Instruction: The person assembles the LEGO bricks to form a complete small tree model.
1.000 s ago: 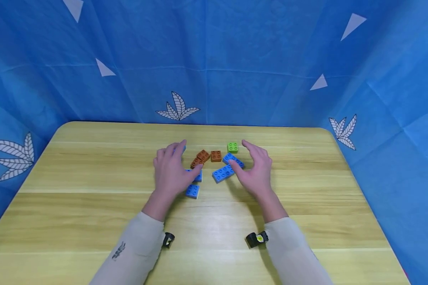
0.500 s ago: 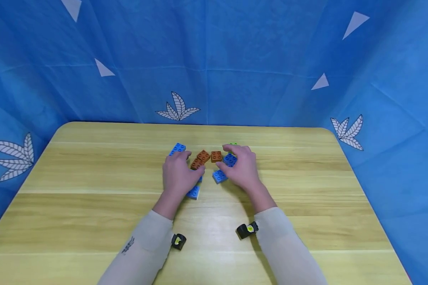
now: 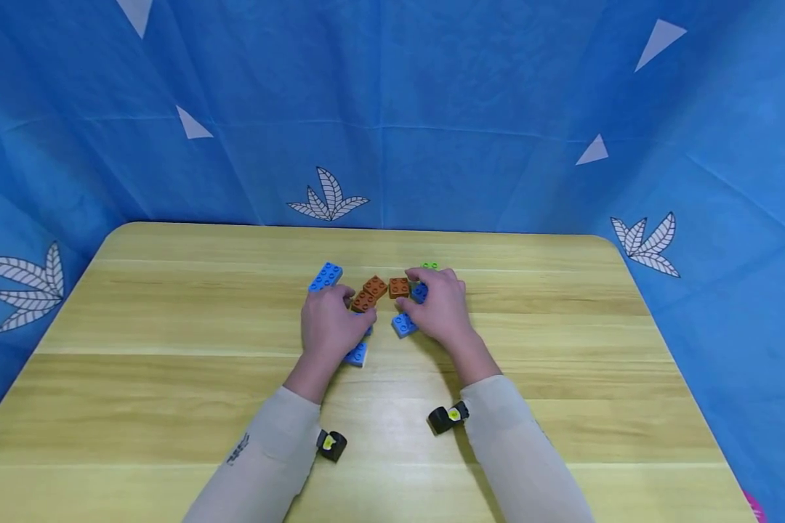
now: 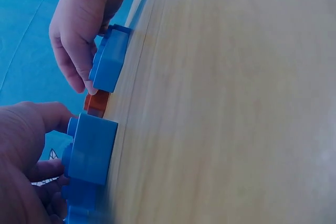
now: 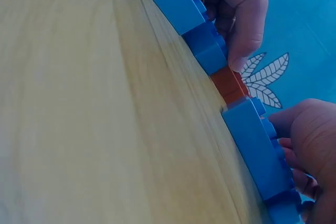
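Observation:
My left hand (image 3: 332,327) has its thumb and index finger around the nearer brown toy brick (image 3: 364,301) of a touching pair; the other brown brick (image 3: 376,286) lies just beyond it. My right hand (image 3: 440,306) spans a separate brown brick (image 3: 399,288), index finger at its far side and thumb at its near side. Blue bricks (image 3: 355,354) lie partly hidden under the left hand. Beneath the right hand are a blue brick (image 3: 403,325) and a second blue one (image 3: 419,293). In the right wrist view, the left thumb comes down at a brown brick (image 5: 229,85).
A long blue brick (image 3: 325,276) lies beyond the left hand. A green brick (image 3: 429,266), mostly covered, shows past the right hand. The wooden table (image 3: 183,312) ends at a blue curtain (image 3: 471,87) behind.
Both hands have moved inward and their fingers have closed in around brown bricks. The left hand has uncovered the long blue brick; the right hand now covers much of the green one.

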### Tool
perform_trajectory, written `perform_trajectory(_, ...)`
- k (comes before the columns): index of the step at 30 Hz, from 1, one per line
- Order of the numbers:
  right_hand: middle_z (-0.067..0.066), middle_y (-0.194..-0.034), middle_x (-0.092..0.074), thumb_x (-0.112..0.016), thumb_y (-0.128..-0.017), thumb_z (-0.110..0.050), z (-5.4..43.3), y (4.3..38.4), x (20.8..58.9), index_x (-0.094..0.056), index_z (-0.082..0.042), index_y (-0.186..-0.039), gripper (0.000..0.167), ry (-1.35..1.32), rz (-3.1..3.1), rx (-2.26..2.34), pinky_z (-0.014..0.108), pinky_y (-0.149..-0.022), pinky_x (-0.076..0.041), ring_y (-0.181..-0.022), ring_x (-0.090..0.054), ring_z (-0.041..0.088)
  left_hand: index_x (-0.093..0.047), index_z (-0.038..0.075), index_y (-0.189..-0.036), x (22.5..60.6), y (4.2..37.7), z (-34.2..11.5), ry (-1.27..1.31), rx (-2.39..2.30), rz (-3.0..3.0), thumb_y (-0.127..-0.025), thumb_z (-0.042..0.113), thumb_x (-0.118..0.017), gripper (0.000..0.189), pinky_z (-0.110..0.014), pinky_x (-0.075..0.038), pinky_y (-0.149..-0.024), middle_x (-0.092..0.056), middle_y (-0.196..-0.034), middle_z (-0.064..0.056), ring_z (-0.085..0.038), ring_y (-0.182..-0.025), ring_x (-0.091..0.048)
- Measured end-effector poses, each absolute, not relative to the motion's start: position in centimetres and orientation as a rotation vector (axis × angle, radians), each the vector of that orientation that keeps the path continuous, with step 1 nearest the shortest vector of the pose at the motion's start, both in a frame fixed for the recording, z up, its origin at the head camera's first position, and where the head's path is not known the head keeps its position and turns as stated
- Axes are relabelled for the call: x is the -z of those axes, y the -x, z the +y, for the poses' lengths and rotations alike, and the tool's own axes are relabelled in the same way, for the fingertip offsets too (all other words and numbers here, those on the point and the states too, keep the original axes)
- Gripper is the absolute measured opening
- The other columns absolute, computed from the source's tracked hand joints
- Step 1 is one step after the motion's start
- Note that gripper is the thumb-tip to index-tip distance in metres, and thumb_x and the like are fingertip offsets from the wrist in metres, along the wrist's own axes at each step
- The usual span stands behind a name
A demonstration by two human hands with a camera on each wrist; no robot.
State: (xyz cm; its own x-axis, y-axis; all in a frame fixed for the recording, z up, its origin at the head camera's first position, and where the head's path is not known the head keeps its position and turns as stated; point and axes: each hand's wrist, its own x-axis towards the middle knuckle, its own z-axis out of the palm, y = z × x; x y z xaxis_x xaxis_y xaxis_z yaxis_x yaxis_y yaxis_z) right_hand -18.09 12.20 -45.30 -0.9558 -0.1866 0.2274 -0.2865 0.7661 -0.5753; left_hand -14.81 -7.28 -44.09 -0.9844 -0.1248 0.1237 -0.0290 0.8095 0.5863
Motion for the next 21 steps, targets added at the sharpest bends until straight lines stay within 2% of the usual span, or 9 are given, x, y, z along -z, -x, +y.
perform_trajectory(10, 0.002, -0.123, -0.068, -0.079, -0.087, -0.032, 12.08, 18.36, 45.76, -0.069, -0.014, -0.128, 0.046, -0.345, -2.828, -0.975, 0.046, -0.086, -0.036, -0.109, -0.050, 0.029, -0.075, 0.005, -0.107, 44.43, 14.82, -7.03, -0.164, 0.901, -2.854, -0.075, 0.041, -0.084, 0.049, -0.039, -0.047, -0.069, -0.071, -0.092, -0.008, -0.026, -0.081, -0.060)
perform_trajectory(17, 0.001, -0.122, -0.069, -0.079, -0.088, -0.032, 11.83, 18.70, 45.34, -0.071, -0.016, -0.125, 0.042, -0.312, -2.873, -0.969, 0.046, -0.086, -0.036, -0.105, -0.050, 0.028, -0.075, 0.005, -0.106, 44.46, 14.87, -6.85, -0.197, 0.866, -2.877, -0.076, 0.043, -0.082, 0.049, -0.044, -0.044, -0.078, -0.071, -0.093, -0.009, -0.030, -0.087, -0.058)
perform_trajectory(21, -0.001, -0.119, -0.069, -0.079, -0.088, -0.035, 11.77, 18.88, 45.22, -0.071, -0.017, -0.124, 0.042, -0.299, -2.906, -0.960, 0.045, -0.086, -0.036, -0.103, -0.050, 0.026, -0.076, 0.004, -0.104, 44.44, 14.91, -6.75, -0.218, 0.858, -2.879, -0.076, 0.042, -0.082, 0.047, -0.045, -0.042, -0.079, -0.071, -0.090, -0.008, -0.030, -0.088, -0.056)
